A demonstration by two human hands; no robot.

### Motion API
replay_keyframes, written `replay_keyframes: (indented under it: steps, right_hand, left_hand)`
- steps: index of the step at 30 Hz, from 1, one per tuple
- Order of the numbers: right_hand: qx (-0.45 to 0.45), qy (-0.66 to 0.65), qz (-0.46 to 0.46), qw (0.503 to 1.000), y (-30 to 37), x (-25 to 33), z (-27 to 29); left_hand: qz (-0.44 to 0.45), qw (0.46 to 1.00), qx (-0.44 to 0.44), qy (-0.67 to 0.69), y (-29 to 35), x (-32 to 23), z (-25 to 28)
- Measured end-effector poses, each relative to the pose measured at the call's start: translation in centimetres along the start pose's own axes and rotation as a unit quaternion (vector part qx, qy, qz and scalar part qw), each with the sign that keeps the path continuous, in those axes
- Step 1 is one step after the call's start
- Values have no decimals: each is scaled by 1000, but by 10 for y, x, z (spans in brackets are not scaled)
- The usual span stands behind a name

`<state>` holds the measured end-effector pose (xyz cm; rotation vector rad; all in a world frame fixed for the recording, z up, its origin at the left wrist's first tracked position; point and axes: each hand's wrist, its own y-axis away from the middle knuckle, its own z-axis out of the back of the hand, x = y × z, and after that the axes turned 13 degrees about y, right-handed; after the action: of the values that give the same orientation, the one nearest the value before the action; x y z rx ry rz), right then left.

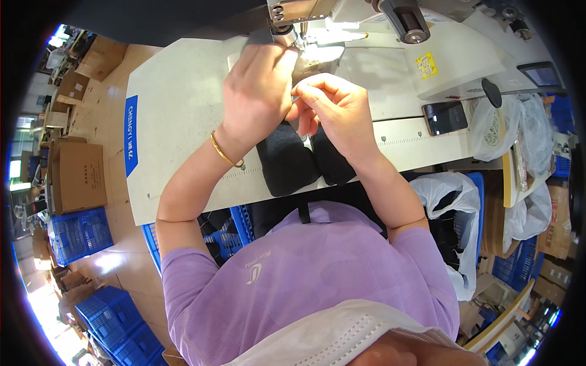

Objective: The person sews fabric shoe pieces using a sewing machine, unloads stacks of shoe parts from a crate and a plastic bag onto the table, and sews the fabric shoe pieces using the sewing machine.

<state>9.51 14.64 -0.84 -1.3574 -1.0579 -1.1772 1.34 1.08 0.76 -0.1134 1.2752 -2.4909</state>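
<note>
My left hand (257, 94), a yellow bangle (224, 151) at its wrist, reaches up to the needle area of a sewing machine (287, 33). Its fingers are curled and their tips are hidden, so what they grip does not show. Close beside it, my right hand (337, 113) is closed in a pinch; whatever lies between thumb and forefinger is too small to make out. Below the hands, a black padded piece (285, 163) with a smooth, leather-like surface hangs slightly over the table's near edge. A second black padded part (331, 157) lies against its right side.
The pale sewing table (177, 110) has a ruler scale along its front. A phone (445, 118) lies at right beside clear plastic bags (497, 125). A bag-lined blue crate (479, 207) stands below right. Cartons (77, 174) and blue crates (82, 235) are on the left floor.
</note>
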Motion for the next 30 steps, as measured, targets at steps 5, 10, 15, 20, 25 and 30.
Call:
replay_keyframes:
  steps: [5,10,15,20,25,30]
  right_hand:
    - [-1,15,-14,1000,4,1,6]
    - [-24,40,6,999,4,-2,-2]
    - [-4,39,16,999,9,-1,-7]
    - [-14,64,5,998,15,8,-8]
    - [21,67,-54,996,27,11,4]
    - [21,24,-36,999,35,11,2]
  left_hand:
    - [158,950,-4,268,9,23,12]
    - [26,978,26,207,5,31,18]
    - [-57,991,-4,123,6,5,19]
    - [-86,991,-27,103,10,-3,15]
    - [-52,988,-45,140,29,-17,26]
    - [-135,984,-52,105,35,-21,23]
